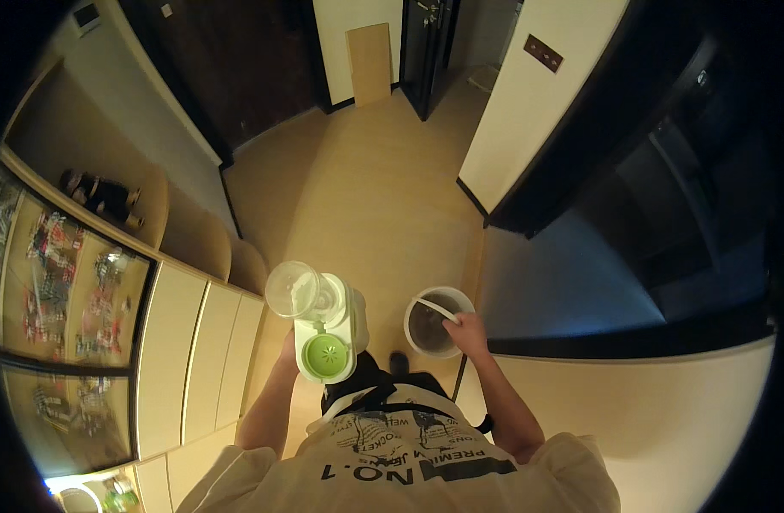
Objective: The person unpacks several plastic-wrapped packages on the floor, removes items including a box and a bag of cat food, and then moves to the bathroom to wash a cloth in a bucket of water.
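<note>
My right hand [469, 335] is closed on the white handle of a round bucket [409, 327], which hangs low at my right side; its inside looks grey-brown. On the other side, my left hand [290, 353] is at the outer side of a white and green plastic appliance [356, 320] and holds it up, with the fingers mostly hidden behind it. The appliance has a green round cup with a slotted star pattern, and a clear round lid [292, 290] tilted open at its far end.
Glass-fronted cabinets [147, 301] and open shelves with a dark figure [103, 197] line the left. A wooden board [369, 64] leans on the far wall beside an open dark door [424, 58]. A pale wall corner [520, 122] juts in at right.
</note>
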`<action>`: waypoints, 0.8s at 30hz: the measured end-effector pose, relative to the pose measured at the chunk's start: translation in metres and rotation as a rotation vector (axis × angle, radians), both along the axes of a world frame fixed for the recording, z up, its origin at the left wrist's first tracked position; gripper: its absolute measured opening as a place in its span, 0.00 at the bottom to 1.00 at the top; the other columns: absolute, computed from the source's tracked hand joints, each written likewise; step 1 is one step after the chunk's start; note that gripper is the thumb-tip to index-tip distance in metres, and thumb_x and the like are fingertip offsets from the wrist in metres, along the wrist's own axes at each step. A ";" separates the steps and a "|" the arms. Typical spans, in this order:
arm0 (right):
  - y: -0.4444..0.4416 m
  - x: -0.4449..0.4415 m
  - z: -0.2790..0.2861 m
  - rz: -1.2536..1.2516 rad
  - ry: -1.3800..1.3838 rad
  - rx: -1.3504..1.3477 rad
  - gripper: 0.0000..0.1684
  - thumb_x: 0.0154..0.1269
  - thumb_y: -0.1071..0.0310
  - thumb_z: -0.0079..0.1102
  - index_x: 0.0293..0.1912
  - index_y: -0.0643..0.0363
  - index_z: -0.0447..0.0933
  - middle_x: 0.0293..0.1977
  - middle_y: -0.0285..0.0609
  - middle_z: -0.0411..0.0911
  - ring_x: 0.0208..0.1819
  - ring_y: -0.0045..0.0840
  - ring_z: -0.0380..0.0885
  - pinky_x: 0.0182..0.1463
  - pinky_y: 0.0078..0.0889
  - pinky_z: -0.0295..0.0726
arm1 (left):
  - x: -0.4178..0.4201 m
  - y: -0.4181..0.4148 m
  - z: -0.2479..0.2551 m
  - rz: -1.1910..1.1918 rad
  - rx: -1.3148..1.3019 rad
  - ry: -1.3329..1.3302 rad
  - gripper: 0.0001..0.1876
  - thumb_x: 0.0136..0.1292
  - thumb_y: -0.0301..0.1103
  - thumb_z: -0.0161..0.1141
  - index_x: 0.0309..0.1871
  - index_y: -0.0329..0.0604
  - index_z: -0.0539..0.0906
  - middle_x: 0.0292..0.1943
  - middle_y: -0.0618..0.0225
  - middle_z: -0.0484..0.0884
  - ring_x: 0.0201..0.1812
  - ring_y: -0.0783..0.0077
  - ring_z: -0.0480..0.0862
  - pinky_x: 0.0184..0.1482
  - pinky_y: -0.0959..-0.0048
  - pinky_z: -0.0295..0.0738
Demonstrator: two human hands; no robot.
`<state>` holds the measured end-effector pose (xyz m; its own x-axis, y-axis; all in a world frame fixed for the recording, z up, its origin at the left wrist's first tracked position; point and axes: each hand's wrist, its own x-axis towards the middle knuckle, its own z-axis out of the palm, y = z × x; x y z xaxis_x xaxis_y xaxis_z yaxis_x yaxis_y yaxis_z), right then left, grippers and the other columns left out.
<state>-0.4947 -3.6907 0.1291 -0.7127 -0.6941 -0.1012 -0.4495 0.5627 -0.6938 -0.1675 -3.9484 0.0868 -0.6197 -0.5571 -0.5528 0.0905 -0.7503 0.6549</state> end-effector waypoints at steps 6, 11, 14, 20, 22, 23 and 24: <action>-0.159 -0.149 0.030 -0.012 -0.093 0.064 0.18 0.59 0.58 0.66 0.25 0.65 0.78 0.19 0.51 0.74 0.24 0.40 0.76 0.30 0.45 0.73 | -0.149 -0.138 -0.007 0.002 0.025 -0.014 0.29 0.80 0.53 0.36 0.68 0.38 0.71 0.58 0.59 0.80 0.54 0.63 0.82 0.56 0.63 0.80; -0.254 -0.266 0.030 -0.117 -0.117 0.047 0.20 0.59 0.60 0.69 0.23 0.66 0.76 0.13 0.42 0.67 0.17 0.27 0.68 0.26 0.39 0.68 | -0.306 -0.249 0.008 -0.254 0.003 -0.044 0.32 0.79 0.57 0.36 0.71 0.40 0.68 0.59 0.58 0.79 0.57 0.61 0.81 0.59 0.63 0.80; -0.326 -0.341 0.052 -0.170 -0.191 0.023 0.19 0.59 0.60 0.68 0.25 0.67 0.77 0.14 0.48 0.69 0.18 0.29 0.70 0.27 0.40 0.70 | -0.402 -0.325 0.022 -0.339 0.009 -0.033 0.31 0.79 0.56 0.38 0.71 0.40 0.68 0.60 0.58 0.78 0.57 0.61 0.81 0.58 0.63 0.80; -0.437 -0.524 0.010 -0.199 -0.142 -0.061 0.25 0.60 0.54 0.66 0.23 0.68 0.75 0.14 0.48 0.69 0.18 0.32 0.70 0.27 0.43 0.70 | -0.607 -0.442 0.026 -0.404 0.019 -0.003 0.31 0.78 0.55 0.42 0.72 0.41 0.66 0.62 0.57 0.77 0.57 0.60 0.82 0.57 0.63 0.81; -0.482 -0.559 -0.015 -0.196 -0.175 -0.022 0.25 0.61 0.52 0.66 0.23 0.67 0.75 0.15 0.47 0.70 0.18 0.31 0.70 0.27 0.43 0.69 | -0.663 -0.482 0.028 -0.432 0.013 -0.010 0.31 0.77 0.54 0.43 0.72 0.41 0.66 0.62 0.57 0.77 0.57 0.59 0.82 0.56 0.63 0.81; -0.497 -0.588 -0.024 -0.205 -0.208 -0.020 0.25 0.61 0.52 0.66 0.23 0.66 0.75 0.15 0.47 0.70 0.18 0.31 0.70 0.27 0.43 0.69 | -0.695 -0.500 0.026 -0.452 0.010 -0.020 0.31 0.77 0.54 0.44 0.72 0.41 0.65 0.62 0.57 0.77 0.57 0.59 0.82 0.56 0.63 0.82; -0.514 -0.616 -0.028 -0.218 -0.237 -0.032 0.25 0.61 0.52 0.66 0.22 0.66 0.75 0.15 0.46 0.70 0.18 0.31 0.69 0.27 0.43 0.68 | -0.728 -0.514 0.028 -0.461 0.017 -0.016 0.31 0.77 0.54 0.45 0.72 0.41 0.65 0.63 0.57 0.76 0.57 0.59 0.82 0.56 0.62 0.82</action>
